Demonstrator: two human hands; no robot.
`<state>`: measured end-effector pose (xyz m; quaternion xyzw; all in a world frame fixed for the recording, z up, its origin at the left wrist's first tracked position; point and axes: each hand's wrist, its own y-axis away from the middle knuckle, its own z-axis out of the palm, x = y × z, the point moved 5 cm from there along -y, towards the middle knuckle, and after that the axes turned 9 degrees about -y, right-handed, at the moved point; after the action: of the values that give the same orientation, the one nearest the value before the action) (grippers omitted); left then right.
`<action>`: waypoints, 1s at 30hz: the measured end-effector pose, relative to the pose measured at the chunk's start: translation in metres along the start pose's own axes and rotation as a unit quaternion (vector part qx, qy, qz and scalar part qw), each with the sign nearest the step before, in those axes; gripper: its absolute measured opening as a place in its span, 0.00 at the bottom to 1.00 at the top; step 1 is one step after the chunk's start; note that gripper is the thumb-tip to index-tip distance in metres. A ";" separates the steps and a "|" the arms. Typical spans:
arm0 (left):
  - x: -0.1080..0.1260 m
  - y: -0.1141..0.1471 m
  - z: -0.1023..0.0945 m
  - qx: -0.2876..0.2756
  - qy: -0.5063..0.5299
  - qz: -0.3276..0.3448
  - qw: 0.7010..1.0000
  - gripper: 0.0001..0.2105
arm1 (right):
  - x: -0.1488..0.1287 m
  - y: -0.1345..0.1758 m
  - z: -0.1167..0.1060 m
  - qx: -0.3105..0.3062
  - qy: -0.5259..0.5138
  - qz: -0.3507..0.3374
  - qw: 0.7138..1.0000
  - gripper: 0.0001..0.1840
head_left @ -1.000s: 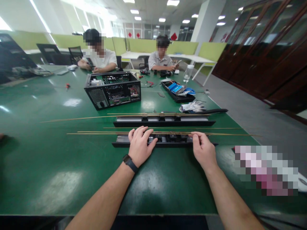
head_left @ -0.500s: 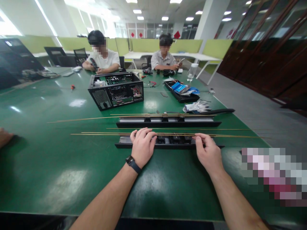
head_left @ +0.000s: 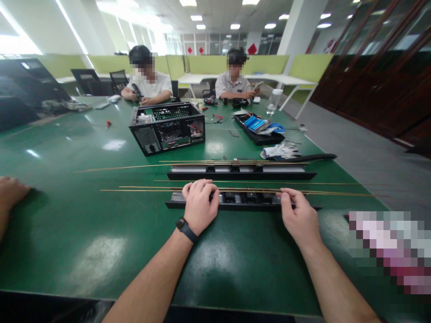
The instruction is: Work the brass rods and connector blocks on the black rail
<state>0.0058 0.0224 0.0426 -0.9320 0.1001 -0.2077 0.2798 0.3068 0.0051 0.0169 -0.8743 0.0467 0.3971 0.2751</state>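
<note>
My left hand [head_left: 201,204], with a dark watch [head_left: 183,226] on the wrist, curls over thin brass-coloured rods [head_left: 143,190] at the left part of the near black-and-silver rail [head_left: 235,206]. Its fingertips are partly hidden behind the hand. Farther right, my right hand [head_left: 301,217] pinches the rods between thumb and fingers, just above the rail's right part. The rods run left to right across the rail and stick out past both its ends. Behind lies a second similar rail [head_left: 242,175] with more thin rods [head_left: 134,166] along it.
An open black computer case [head_left: 168,130] stands behind the rails. To its right are a black tray [head_left: 261,137] of blue parts and white gloves [head_left: 284,151]. Another person's hand [head_left: 13,190] rests at the left edge. Two people sit across the green table [head_left: 67,224].
The view has shifted slightly, so most things sit farther right. My left hand has moved a little left along the rail. More of the other person's hand shows at the left edge.
</note>
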 end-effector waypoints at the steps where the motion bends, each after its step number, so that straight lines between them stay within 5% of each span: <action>1: 0.000 -0.001 -0.001 0.002 0.003 -0.002 1.000 0.05 | 0.001 0.000 0.000 -0.001 0.001 0.003 1.000 0.18; 8: -0.013 -0.007 -0.014 0.021 0.009 -0.023 0.999 0.12 | 0.002 0.000 0.000 0.004 0.001 0.009 1.000 0.17; 15: -0.030 -0.010 -0.016 -0.002 -0.043 -0.063 0.997 0.08 | 0.000 -0.001 -0.001 0.007 0.009 0.009 1.000 0.17; 30: -0.040 -0.006 -0.020 -0.041 -0.044 -0.017 0.998 0.04 | -0.002 -0.002 0.001 0.009 0.008 -0.005 1.000 0.17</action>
<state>-0.0384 0.0300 0.0478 -0.9526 0.0798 -0.1667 0.2418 0.3056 0.0066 0.0187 -0.8753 0.0484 0.3882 0.2845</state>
